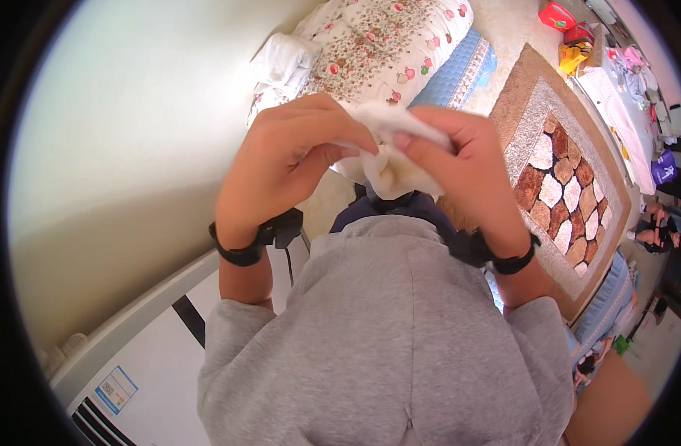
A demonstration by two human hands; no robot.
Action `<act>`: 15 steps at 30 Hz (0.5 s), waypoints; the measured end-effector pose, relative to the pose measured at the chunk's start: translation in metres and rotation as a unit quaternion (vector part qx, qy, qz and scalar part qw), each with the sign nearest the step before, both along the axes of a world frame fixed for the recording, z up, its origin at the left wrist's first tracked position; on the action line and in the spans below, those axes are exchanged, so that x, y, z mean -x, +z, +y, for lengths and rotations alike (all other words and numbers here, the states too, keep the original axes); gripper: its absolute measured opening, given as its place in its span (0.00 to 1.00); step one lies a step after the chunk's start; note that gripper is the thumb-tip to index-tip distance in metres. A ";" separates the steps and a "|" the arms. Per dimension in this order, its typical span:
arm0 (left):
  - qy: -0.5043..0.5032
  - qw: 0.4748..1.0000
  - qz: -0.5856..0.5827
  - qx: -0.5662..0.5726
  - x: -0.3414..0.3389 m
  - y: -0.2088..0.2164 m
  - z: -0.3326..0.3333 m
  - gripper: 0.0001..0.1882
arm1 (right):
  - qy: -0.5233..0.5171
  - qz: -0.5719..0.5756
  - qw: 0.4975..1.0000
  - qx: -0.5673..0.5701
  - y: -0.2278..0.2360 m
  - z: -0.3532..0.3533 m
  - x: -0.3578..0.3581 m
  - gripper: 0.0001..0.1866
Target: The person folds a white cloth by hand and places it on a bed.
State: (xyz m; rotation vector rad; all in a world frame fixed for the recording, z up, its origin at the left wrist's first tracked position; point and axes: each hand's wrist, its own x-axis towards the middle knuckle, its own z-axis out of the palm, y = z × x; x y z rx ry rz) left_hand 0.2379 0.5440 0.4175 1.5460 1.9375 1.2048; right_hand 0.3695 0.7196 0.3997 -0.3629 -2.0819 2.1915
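A soft white piece of cloth (400,178), bunched and partly folded, hangs between my two hands in front of my chest. My left hand (284,152) pinches its left side between thumb and fingertips. On the other side, my right hand (463,152) grips the upper right edge, the thumb pressed on top of the fabric. The cloth is slightly blurred, and its exact kind cannot be made out. Dark bands circle both of my wrists.
Beyond my hands lies a bed with a flowered cover (370,44), a folded white cloth (284,59) on its corner. A brown patterned rug (519,97) covers the floor at right. A white furniture panel (154,349) stands lower left, beside the wall. A person (656,236) is at far right.
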 end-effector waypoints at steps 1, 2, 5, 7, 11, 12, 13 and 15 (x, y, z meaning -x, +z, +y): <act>0.054 0.998 -0.020 -0.020 -0.006 -0.011 -0.002 0.13 | 0.011 -0.006 1.000 -0.014 -0.005 -0.007 -0.004 0.11; 0.107 0.993 -0.039 -0.042 -0.010 -0.025 -0.005 0.14 | 0.022 -0.011 0.999 -0.030 -0.009 -0.012 -0.005 0.12; 0.188 0.966 -0.177 -0.020 -0.021 -0.066 -0.024 0.09 | 0.034 -0.022 0.997 -0.068 -0.031 0.001 -0.021 0.11; 0.183 0.963 -0.195 0.040 -0.017 -0.087 -0.041 0.07 | -0.065 -0.074 0.994 -0.040 -0.051 0.019 -0.035 0.12; 0.185 0.947 -0.251 0.076 -0.017 -0.119 -0.117 0.01 | -0.242 -0.147 0.955 -0.091 -0.136 0.073 -0.098 0.12; 0.224 0.936 -0.262 0.075 -0.017 -0.113 -0.134 0.01 | -0.257 -0.184 0.936 -0.158 -0.178 0.094 -0.133 0.12; 0.237 0.934 -0.260 0.056 -0.015 -0.112 -0.156 0.00 | -0.270 -0.221 0.910 -0.223 -0.211 0.112 -0.170 0.12; 0.270 0.922 -0.277 -0.031 -0.019 -0.096 -0.193 0.03 | -0.258 -0.360 0.879 -0.176 -0.244 0.135 -0.241 0.14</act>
